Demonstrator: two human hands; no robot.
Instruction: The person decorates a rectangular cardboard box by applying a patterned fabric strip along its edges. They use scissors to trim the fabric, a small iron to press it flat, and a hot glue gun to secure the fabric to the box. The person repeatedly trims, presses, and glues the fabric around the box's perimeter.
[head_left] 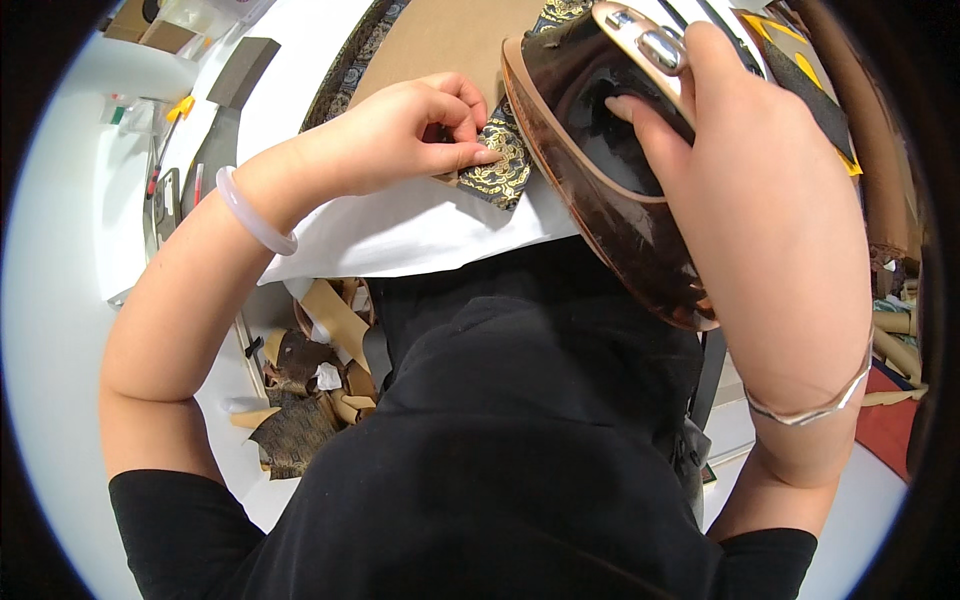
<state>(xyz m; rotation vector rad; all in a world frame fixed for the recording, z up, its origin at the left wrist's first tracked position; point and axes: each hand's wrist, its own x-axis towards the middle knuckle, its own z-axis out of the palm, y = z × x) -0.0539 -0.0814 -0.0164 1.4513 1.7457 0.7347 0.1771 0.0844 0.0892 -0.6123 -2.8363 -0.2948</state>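
My left hand [440, 125] pinches the edge of a dark fabric with a gold ornamental pattern [500, 165], thumb and forefinger pressed together. This fabric lies at the near corner of a tan board [430, 50]; similar patterned fabric [345, 85] shows along the board's left side. In my right hand [740, 150] is a steam iron [640, 240] with a glossy dark brown body and copper-coloured trim. My fingers wrap its handle, and the iron is tilted close beside the patterned corner. Its underside is hidden, so I cannot tell whether it touches the fabric.
White sheeting [400, 245] covers the table under the board. A dark grey block [243, 72] and several small tools lie at the left. Scraps of fabric and paper [300, 420] fill a place below left. Brown rolls [875, 130] stand at the right.
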